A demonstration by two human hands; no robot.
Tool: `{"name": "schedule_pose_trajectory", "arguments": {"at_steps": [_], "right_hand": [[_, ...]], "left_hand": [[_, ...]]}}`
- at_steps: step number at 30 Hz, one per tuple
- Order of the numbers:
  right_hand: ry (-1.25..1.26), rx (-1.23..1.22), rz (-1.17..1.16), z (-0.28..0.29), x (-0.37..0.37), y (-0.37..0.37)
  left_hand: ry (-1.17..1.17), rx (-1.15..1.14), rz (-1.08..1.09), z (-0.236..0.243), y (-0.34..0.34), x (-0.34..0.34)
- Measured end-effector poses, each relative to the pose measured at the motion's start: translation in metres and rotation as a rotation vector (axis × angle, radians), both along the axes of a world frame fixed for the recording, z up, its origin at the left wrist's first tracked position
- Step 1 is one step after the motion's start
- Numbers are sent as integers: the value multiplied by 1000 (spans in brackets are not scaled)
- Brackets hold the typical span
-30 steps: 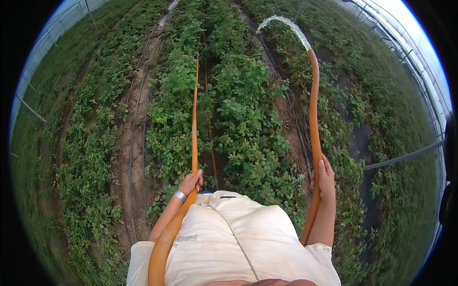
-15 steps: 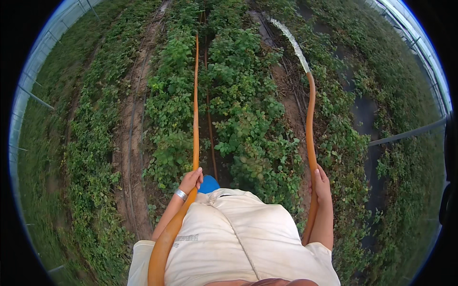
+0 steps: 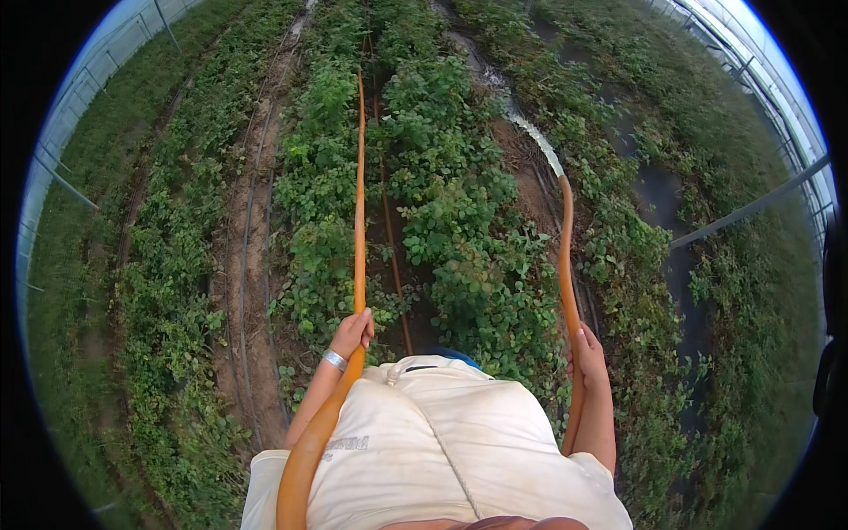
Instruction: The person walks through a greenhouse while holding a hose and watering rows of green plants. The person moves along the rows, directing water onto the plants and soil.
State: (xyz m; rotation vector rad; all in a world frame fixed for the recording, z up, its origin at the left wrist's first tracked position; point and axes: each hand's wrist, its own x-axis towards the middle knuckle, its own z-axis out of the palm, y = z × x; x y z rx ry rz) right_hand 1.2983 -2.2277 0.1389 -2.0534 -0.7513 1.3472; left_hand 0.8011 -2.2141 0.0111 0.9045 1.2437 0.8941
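Note:
My left hand is closed round a thick orange hose. From that grip the hose runs taut ahead between the plants, and behind it passes over the left side of my body out of view. My right hand grips an orange hose section beside my right hip, with the fingers curled round it. Its open end bends slightly left, and a stream of water pours from it onto the wet strip between two rows. Whether both sections join behind me is hidden.
Rows of leafy green plants stand close on both sides. Thin dark pipes lie along the bare soil path at left. Another brown-orange line lies between the middle rows. A grey metal bar slants in at right.
The right hose end has dropped nearer and a little left, and its water now lands closer. My right hand is slightly lower. The blue thing below my waist shows less; the plants have shifted.

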Motion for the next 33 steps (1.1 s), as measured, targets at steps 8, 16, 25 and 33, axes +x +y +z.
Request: {"name": "schedule_pose_trajectory", "arguments": {"at_steps": [8,16,25,33], "right_hand": [[-31,-36,-22,14,-21,-111],[-37,-75,-8,16,-4,-154],[-45,-64,178,6,65,-140],[50,-67,183,-9,120,-167]], "left_hand": [[5,-98,-39,-7,-120,-22],[38,-244,-58,-17,-244,-28],[139,-328,96,-29,-394,41],[104,-567,244,-34,-489,93]]}}
